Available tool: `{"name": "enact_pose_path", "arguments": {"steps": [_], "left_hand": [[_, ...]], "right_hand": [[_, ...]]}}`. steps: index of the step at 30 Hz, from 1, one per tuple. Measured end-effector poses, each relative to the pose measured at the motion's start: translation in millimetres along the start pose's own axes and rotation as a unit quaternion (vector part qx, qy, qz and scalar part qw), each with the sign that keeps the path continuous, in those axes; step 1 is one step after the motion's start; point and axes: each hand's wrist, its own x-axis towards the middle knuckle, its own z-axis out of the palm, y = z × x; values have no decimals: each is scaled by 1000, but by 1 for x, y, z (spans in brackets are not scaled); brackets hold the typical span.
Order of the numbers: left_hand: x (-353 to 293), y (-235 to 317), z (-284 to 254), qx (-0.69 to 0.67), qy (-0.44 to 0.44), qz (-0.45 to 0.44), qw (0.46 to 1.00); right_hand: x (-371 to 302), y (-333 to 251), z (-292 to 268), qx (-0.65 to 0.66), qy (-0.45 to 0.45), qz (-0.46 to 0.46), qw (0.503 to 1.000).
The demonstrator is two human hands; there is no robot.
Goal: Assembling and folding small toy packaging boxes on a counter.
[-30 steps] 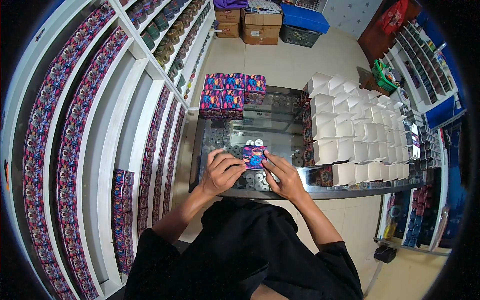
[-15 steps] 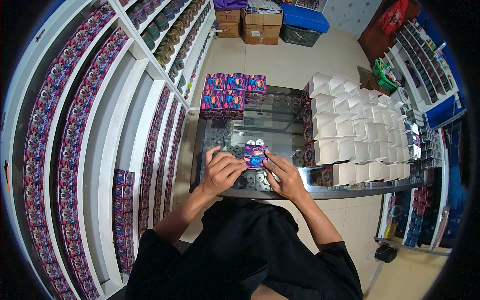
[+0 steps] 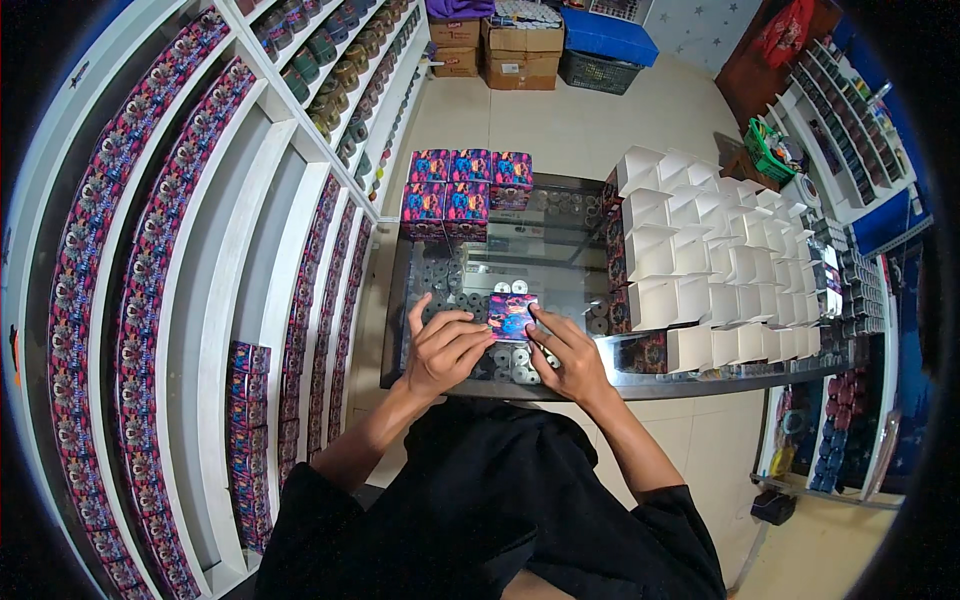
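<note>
A small cardboard box (image 3: 512, 318) with a pink, blue and orange print, its printed top closed, is between my hands over the near part of the glass-topped table (image 3: 560, 262). On its left side press the fingertips of my left hand (image 3: 440, 352), the index finger lifted away. My right hand (image 3: 570, 358) grips the right side, fingers at the upper right corner and thumb lower down. Whether the box's underside rests on the glass is hidden. Closed boxes (image 3: 446, 203) of the same print are grouped at the table's far left.
Rows of open boxes with white flaps raised (image 3: 712, 250) cover the table's right side. Round discs (image 3: 520, 368) show under the glass. White shelves (image 3: 200, 330) on the left hold rows of printed boxes. Cardboard cartons (image 3: 523, 68) and a dark crate (image 3: 600, 72) stand on the floor beyond.
</note>
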Motion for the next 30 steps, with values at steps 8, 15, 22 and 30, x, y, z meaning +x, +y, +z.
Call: {"name": "enact_pose_path", "arguments": {"steps": [8, 15, 22, 30], "left_hand": [[-8, -3, 2, 24, -15, 22, 999], [-10, -3, 2, 27, -7, 39, 999], [-14, -6, 8, 33, -5, 40, 999], [-3, 0, 2, 5, -20, 22, 1000]], "right_hand": [[0, 1, -1, 13, -6, 6, 1000], [-2, 1, -4, 10, -10, -4, 1000], [-7, 7, -1, -8, -22, -21, 1000], [-10, 10, 1, -4, -22, -37, 999]]}}
